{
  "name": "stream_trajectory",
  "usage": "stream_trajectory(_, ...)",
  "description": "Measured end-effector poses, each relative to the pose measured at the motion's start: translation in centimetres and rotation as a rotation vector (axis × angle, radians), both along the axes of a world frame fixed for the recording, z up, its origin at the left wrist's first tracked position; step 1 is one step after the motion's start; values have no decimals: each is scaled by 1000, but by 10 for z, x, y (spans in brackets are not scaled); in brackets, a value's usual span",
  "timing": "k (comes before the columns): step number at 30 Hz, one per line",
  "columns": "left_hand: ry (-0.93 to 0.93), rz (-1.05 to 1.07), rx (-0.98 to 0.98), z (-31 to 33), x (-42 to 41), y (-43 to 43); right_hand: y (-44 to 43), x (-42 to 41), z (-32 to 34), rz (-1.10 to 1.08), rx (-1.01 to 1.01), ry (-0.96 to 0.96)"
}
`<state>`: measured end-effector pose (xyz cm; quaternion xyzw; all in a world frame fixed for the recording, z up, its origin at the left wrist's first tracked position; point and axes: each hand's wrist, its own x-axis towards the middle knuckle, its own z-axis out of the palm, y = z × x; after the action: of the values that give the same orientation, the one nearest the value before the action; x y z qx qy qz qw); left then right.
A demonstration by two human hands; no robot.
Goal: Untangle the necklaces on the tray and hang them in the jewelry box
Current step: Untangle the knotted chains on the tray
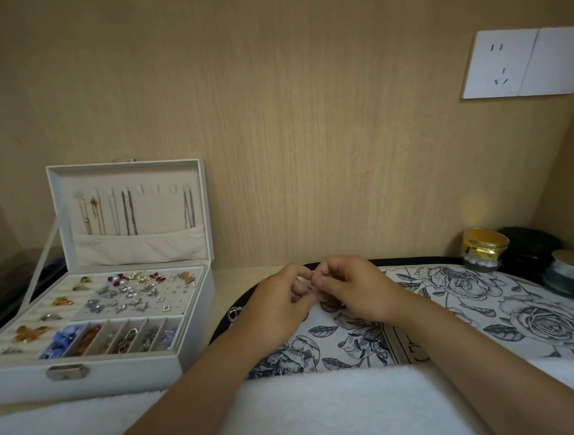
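Centre of frame: my left hand [279, 305] and right hand [351, 289] meet fingertip to fingertip, fingers curled, each pinching the necklace [310, 287] just above the floral tray [492, 307]. The chain is too fine to trace, and the hands hide most of it. One silver ring-shaped piece [234, 314] lies at the tray's left rim. Left of frame: one open jewelry box [27, 378], with about five chains [129, 212] hanging in its lid, blurred. Right edge: three jars [485, 246]. Bottom: a white towel [328, 416] covers the tray's lower edge.
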<state>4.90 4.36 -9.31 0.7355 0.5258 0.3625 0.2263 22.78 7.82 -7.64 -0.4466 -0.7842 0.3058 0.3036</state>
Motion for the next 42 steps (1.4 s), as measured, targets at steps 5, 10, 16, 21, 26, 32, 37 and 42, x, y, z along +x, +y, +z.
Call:
stream_trajectory(5, -176, 162, -9, 4, -3, 3, -3, -1, 5, 73, -161, 191)
stream_trajectory(10, -201, 232, 103, 0, -5, 2, -4, 2, 7, 16, -180, 113)
stream_trajectory(16, 42, 295, 217, -5, -5, 1, -3, 3, 6, -69, -107, 98)
stream_trajectory(21, 87, 300, 160, -4, -8, 1, 2, 2, 5, -181, -75, 159)
stream_trajectory(26, 99, 262, 180, -4, -7, 1, -1, -3, 8, -107, -136, 332)
stream_trajectory(32, 66, 306, 222, 0, -7, 0, -3, -3, 7, -63, -196, 264)
stream_trajectory(37, 203, 348, 277, 2, -13, 0, -4, 2, 6, 6, -118, 161)
stream_trajectory(42, 79, 289, 223, -1, -7, 1, -9, 1, 4, -26, 182, -99)
